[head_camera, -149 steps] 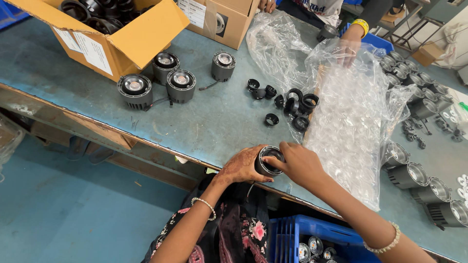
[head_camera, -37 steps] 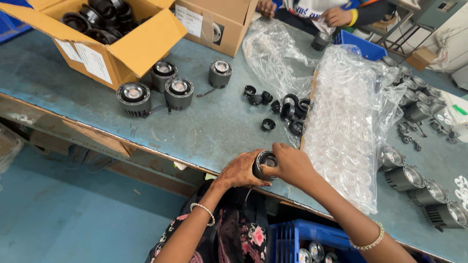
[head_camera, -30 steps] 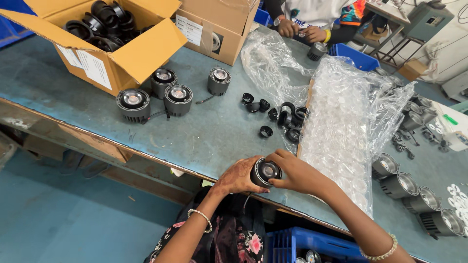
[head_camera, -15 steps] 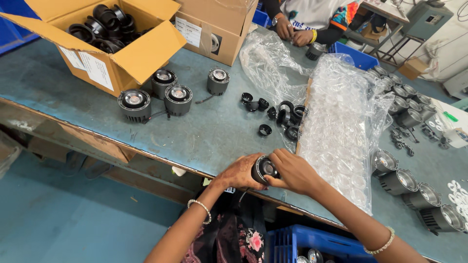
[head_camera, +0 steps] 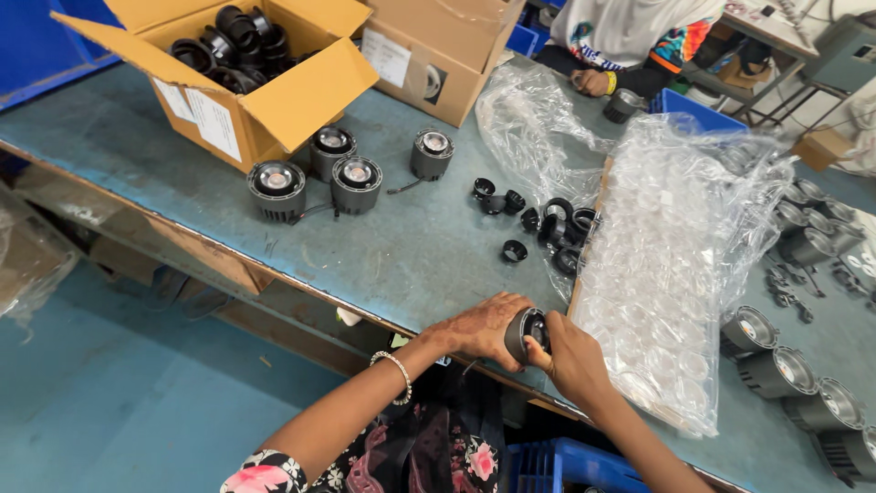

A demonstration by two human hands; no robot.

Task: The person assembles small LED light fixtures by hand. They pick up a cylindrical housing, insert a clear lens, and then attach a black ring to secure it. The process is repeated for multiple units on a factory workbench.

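My left hand (head_camera: 479, 329) and my right hand (head_camera: 572, 358) both grip one dark round lamp housing (head_camera: 526, 330) at the near edge of the table (head_camera: 411, 260). The left hand wraps its body while the right hand's fingers press on its front face. Just right of my hands lies a clear plastic bag of transparent lenses (head_camera: 662, 274). Several small black rings (head_camera: 547, 224) lie scattered on the table beyond my hands.
An open cardboard box of black parts (head_camera: 233, 64) stands at the back left, with several finned lamp housings (head_camera: 315, 173) in front of it. More housings (head_camera: 785, 370) line the right. Another person (head_camera: 630, 41) works across the table. A blue crate (head_camera: 566, 466) sits below.
The housing stays in both my hands at the table's edge. My right hand has shifted over its front face. The view has drifted slightly.
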